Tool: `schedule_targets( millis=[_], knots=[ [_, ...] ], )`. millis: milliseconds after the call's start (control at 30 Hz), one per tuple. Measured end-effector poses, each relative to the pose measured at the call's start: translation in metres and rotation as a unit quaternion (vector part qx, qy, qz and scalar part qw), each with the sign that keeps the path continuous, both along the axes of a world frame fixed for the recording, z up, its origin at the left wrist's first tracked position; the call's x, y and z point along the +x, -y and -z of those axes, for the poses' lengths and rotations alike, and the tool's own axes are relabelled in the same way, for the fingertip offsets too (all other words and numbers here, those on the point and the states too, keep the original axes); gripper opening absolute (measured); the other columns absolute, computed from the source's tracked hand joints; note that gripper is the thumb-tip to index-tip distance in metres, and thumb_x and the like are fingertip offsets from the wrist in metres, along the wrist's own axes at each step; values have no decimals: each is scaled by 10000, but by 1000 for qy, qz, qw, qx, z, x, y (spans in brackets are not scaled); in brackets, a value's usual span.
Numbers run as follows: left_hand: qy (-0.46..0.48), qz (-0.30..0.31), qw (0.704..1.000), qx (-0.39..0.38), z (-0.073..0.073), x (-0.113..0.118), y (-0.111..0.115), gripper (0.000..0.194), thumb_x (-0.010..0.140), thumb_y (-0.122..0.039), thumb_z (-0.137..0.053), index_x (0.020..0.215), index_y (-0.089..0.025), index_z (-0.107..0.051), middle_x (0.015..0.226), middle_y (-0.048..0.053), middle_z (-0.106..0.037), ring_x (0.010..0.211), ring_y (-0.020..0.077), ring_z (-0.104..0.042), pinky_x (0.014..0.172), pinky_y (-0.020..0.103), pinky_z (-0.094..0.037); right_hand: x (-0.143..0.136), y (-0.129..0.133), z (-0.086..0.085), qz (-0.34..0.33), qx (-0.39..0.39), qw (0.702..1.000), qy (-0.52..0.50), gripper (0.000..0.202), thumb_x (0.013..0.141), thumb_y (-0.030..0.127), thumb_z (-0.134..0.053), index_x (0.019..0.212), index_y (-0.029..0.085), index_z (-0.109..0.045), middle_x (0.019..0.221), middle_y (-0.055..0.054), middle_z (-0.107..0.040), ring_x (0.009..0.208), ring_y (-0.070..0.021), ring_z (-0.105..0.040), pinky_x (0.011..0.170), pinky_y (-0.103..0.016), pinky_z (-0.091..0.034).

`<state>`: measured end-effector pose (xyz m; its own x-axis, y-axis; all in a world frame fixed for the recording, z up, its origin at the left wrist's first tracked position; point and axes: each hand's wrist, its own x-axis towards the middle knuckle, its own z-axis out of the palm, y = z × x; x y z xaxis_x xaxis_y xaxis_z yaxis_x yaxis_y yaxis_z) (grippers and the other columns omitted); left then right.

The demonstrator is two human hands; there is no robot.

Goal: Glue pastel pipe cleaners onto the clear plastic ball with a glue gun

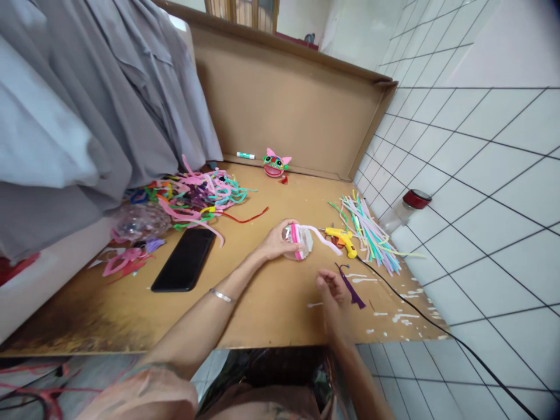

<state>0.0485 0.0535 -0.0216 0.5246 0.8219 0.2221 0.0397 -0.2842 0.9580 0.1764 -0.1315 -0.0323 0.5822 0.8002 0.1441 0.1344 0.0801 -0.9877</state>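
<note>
My left hand (279, 241) is closed around a small clear plastic container (306, 244) with a pink band across it. From the container a pale lilac pipe cleaner (322, 236) curves off to the right, its far end loose. Below and to the right, my right hand (333, 287) hangs over the table with curled fingers, apart from the container; nothing shows in it. A yellow glue gun (342, 240) lies just right of the pipe cleaner, and a dark purple strip (353, 291) lies beside my right hand.
A pile of colourful pipe cleaners (205, 192) and a black phone (184, 260) are on the left. Straight pipe cleaners (371, 233) and a red-lidded jar (406, 209) stand right. A decorated face figure (275, 164) and a marker (245, 156) are at the back. A black cord (420, 313) crosses the right edge.
</note>
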Motion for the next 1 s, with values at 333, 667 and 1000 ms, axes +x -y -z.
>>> schedule_targets(
  millis=[333, 667, 1000],
  knots=[
    [26, 20, 999, -26, 2, -2, -3, 706, 565, -405, -821, 1167, -174, -533, 906, 2, -633, 772, 158, -591, 746, 278, -491, 23, -140, -16, 41, 98, 989, 103, 327, 764, 417, -572, 968, 173, -649, 972, -83, -667, 880, -204, -613, 802, -362, -498],
    [0, 1, 1000, 22, 0, 2, -2, 610, 599, -286, -758, 1167, -174, -566, 1044, 37, -647, 919, 200, -627, 859, 323, -524, 17, -123, -16, 9, 162, 920, 356, 226, 843, 335, -582, 1004, 199, -666, 956, -86, -682, 945, -241, -609, 896, -423, -459],
    [-48, -12, 988, 148, -4, 3, 6, 614, 557, -190, -763, 1144, -180, -583, 1131, 71, -612, 1034, 253, -611, 966, 392, -496, 17, -118, -22, -14, 153, 886, 437, 290, 955, 325, -444, 1003, 213, -707, 918, -85, -725, 866, -224, -614, 859, -392, -441]
  ],
)
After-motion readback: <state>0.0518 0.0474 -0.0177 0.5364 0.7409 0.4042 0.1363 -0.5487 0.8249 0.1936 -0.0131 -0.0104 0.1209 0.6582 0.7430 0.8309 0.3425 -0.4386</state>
